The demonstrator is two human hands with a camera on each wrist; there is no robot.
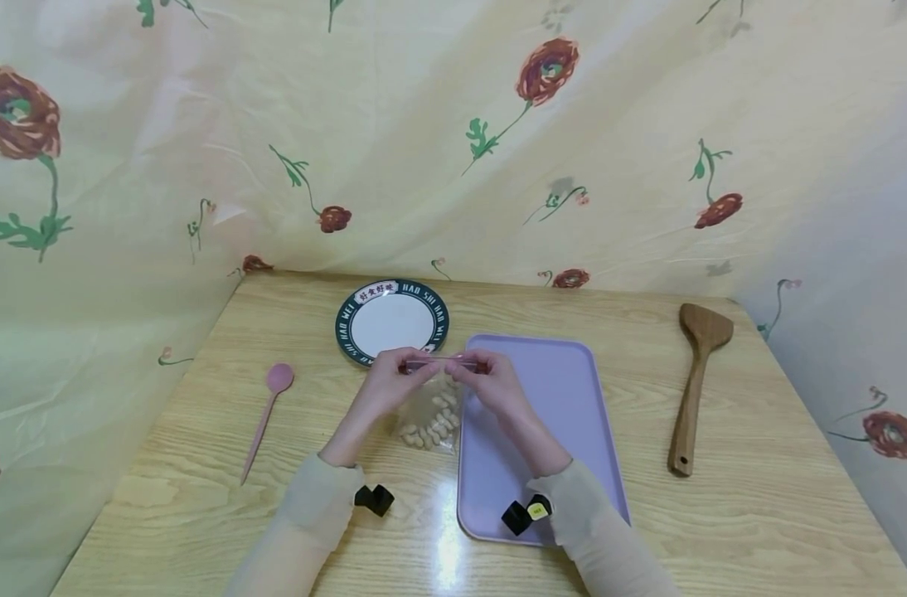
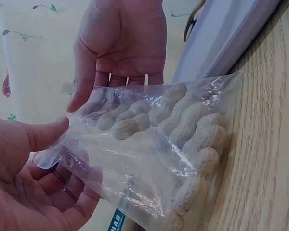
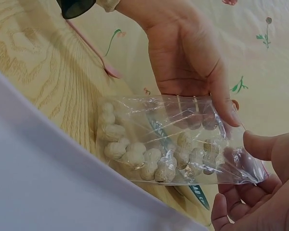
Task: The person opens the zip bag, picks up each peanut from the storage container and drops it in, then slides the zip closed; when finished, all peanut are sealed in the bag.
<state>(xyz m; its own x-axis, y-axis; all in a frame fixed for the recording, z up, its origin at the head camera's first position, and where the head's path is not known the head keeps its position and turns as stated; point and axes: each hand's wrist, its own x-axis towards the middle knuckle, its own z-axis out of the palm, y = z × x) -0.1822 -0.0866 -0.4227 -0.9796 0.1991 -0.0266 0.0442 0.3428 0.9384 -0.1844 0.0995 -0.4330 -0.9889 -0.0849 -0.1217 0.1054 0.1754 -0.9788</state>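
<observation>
A clear plastic bag of peanuts in their shells (image 1: 431,414) hangs between my two hands, with its bottom close over the table. My left hand (image 1: 390,383) pinches the left part of the bag's top edge between thumb and fingers. On the other side, my right hand (image 1: 502,388) pinches the same edge, the thumbs nearly meeting at its middle. Several peanuts (image 2: 188,120) lie along the lower part of the bag in the left wrist view. The fingers of both hands show through the clear film (image 3: 183,115) behind the bag's top.
Behind the hands lies a white plate (image 1: 392,322) with a dark green lettered rim. A lilac tray (image 1: 558,398) is under the right forearm. To the left is a pink spoon (image 1: 278,379); a wooden spatula (image 1: 696,373) lies at the right. Flowered cloth (image 1: 424,149) hangs behind the table.
</observation>
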